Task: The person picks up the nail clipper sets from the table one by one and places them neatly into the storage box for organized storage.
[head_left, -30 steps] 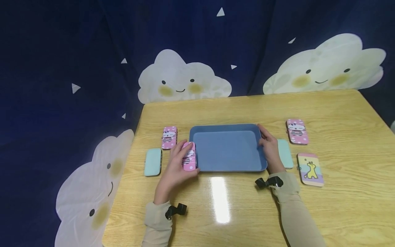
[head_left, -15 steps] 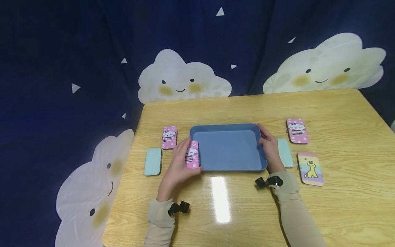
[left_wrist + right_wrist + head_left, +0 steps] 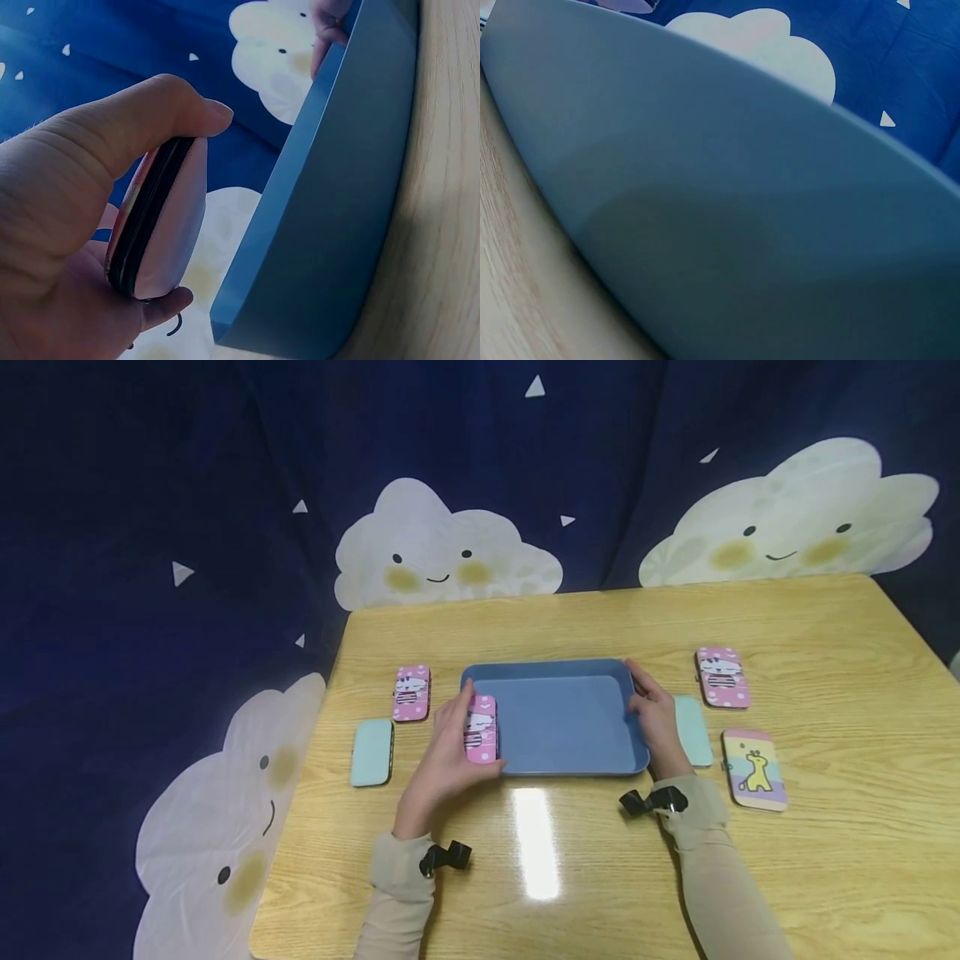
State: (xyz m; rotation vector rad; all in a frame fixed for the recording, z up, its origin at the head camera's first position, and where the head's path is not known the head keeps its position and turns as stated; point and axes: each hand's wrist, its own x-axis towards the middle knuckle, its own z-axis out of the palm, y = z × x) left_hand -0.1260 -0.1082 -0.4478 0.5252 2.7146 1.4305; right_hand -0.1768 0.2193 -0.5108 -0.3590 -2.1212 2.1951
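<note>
My left hand [image 3: 444,747] grips a pink case with a cat picture [image 3: 482,729] by its edges, thumb at the near end and fingers at the far end. The case is held over the left end of a shallow blue tray [image 3: 555,668]. In the left wrist view the case [image 3: 169,225] is tilted, its dark seam showing, apart from the tray's wall [image 3: 322,210]. My right hand [image 3: 656,722] holds the tray's right wall, thumb on the inner side. The tray's outer wall [image 3: 705,187] fills most of the right wrist view, where the right hand does not show.
Left of the tray lie another pink cat case [image 3: 412,693] and a mint case [image 3: 372,753]. To the right are a mint case [image 3: 692,732] partly behind the right hand, a pink cat case [image 3: 723,678] and a giraffe case [image 3: 754,770]. All rest on the wooden table [image 3: 585,877].
The left hand has carried the pink case to the right and slightly away, from the tray's left edge to over its left end. The right hand and tray have stayed put.
</note>
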